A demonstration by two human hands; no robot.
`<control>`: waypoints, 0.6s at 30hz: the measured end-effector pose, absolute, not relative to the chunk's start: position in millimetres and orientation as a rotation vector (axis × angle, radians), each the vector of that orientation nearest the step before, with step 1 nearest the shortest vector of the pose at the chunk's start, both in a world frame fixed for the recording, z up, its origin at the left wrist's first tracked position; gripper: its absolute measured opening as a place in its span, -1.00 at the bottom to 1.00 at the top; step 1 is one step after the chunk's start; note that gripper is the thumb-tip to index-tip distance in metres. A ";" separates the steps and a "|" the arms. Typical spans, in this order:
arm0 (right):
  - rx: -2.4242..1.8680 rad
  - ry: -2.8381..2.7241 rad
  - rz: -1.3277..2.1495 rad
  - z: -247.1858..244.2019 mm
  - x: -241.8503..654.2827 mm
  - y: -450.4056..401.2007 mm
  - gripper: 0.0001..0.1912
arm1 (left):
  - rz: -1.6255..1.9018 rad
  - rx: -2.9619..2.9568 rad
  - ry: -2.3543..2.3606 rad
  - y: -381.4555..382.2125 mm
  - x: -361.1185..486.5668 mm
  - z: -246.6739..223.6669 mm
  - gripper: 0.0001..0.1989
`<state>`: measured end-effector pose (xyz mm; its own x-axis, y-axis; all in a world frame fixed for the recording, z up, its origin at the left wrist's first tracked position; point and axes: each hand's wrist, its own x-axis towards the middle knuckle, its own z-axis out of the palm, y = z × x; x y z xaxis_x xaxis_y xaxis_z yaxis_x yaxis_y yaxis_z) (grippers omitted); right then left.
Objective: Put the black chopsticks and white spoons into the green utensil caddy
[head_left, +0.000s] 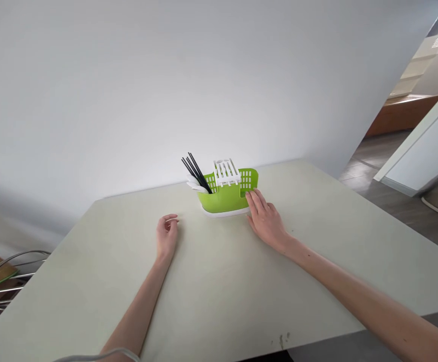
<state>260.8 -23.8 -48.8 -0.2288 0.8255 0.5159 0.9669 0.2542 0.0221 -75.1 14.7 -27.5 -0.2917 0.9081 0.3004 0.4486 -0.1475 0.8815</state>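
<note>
A green cutlery holder [224,200] with a white base stands upright on the pale table near the wall. Its left compartment holds several black chopsticks [198,173] and white spoons [196,185], leaning left. Across its middle lies a white slotted rack [227,172]. At the holder's right end is my right hand [267,221], fingers stretched out with the tips against the rim; it appears to touch rather than grip. My left hand [167,232] rests on the table, left of the holder and apart from it, its fingers loosely curled with nothing visible in them.
The pale table [203,291] meets a white wall [203,90] behind the holder. A metal wire rack [5,281] stands off the table's left edge. At the right are a wooden floor [373,156] and a white partition [426,136].
</note>
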 end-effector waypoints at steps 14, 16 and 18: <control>-1.676 -2.091 -0.559 -65.3 260.4 -14.1 -0.24 | 1.207 1.574 1.748 5.2 -144.1 -39.4 -0.77; -1.705 -2.091 -0.561 -66.5 261.7 -13.6 -0.24 | 1.205 1.590 1.739 6.3 -160.7 -43.5 -0.77; -1.726 -2.097 -0.560 -67.9 264.6 -12.8 -0.26 | 1.208 1.615 1.722 7.9 -177.2 -47.8 -0.79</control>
<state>264.6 -12.8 -67.9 -0.1844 0.8369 0.5153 0.9824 0.1727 0.0710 -177.2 7.9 -47.8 -0.1845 0.9586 0.2168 0.5301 -0.0887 0.8433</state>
